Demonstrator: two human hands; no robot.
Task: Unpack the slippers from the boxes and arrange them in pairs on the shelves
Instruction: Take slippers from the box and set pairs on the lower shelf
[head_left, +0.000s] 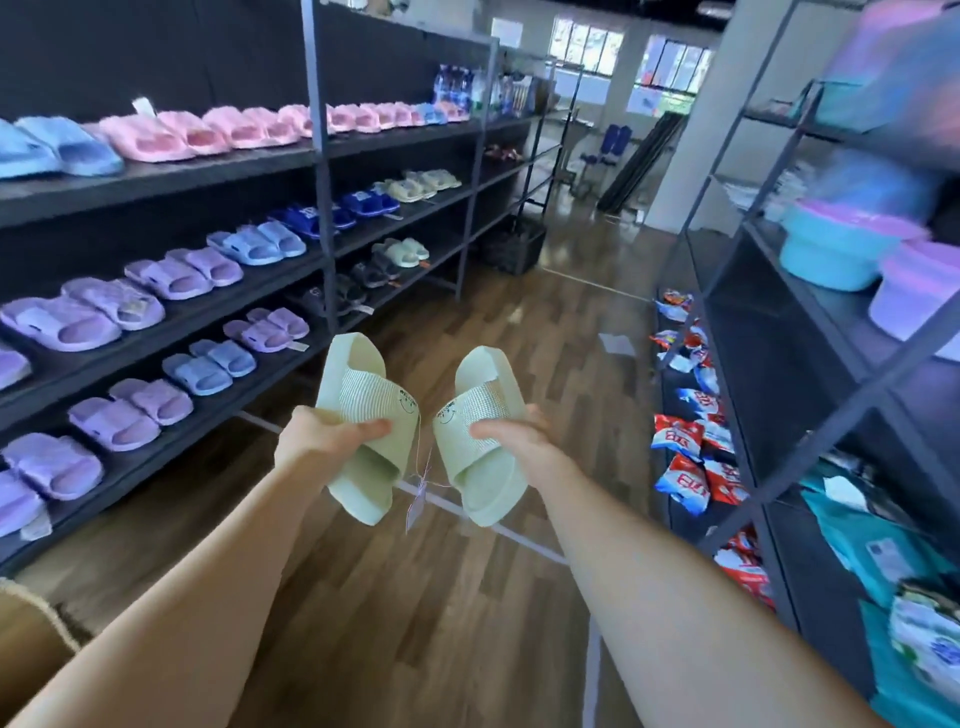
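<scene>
Along the left side of the frame, the dark shelving (156, 179) took up the most room, its tiers running toward the upper centre. Wooden floor (415, 623) filled the middle and bottom. A second dark rack (769, 364) stood down the right side.

On the left shelving's top tier you had blue slippers (62, 145) at the far left and a long row of pink slippers (208, 132) beside them. The tiers below carried purple slippers (78, 322) set in pairs, with more blue, navy and pale pairs farther back. On the right rack, turquoise and lilac basins (831, 254) sat at the upper right, blurred, and red, white and blue packets (685, 431) lay along its lowest level. A cardboard box (26, 639) showed at the lower left corner.

At the centre of the frame, both your arms reached forward over the floor. Your left hand (322, 439) gripped the left green slipper (369, 400) from its outer side, thumb across the ribbed strap. Your right hand (514, 434) gripped the right green slipper (485, 405) the same way. The two slippers were held apart, toes tipped up and outward. A small tag (415, 506) hung on a thin string between them.
</scene>
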